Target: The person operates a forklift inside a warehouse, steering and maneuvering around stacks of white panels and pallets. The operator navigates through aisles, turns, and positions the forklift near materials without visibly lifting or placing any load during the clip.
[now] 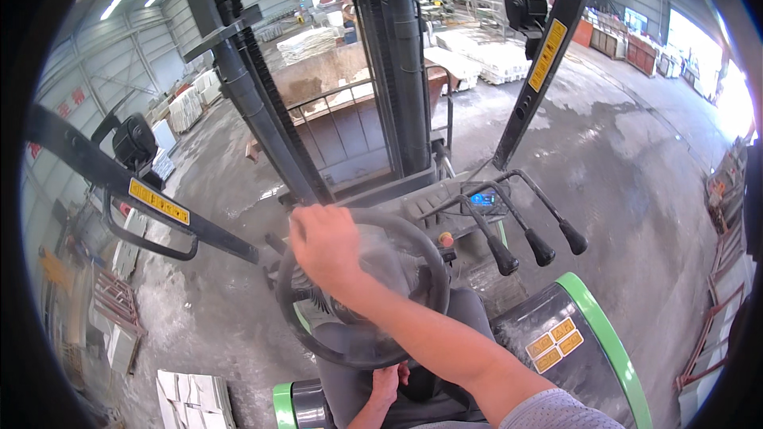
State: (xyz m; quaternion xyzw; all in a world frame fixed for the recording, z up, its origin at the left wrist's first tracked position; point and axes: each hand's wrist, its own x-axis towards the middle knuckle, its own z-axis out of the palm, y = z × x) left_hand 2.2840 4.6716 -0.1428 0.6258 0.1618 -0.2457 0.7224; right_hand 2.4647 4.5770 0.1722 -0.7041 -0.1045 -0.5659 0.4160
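Observation:
A black steering wheel (435, 258) stands in front of my seat in a forklift. My right arm reaches across it from the lower right. At the wheel's upper left, my right hand (324, 245) is closed on the rim, slightly blurred. Low down, close under the wheel's near edge and over my lap, is my left hand (385, 388). Its fingers look curled, and whatever they may hold is hidden. Right of the wheel, several black-knobbed control levers (539, 246) rise beside a small lit screen (482, 199) and a red button (446, 239); neither hand touches them.
Ahead, beyond the dark mast (397, 87), stands a large rusty metal bin (338, 143). Stacked pale slabs (493, 59) lie farther off on the wet grey floor. Slabs on the left floor (191, 399) sit near the forklift. Metal racks (727, 310) line the right side.

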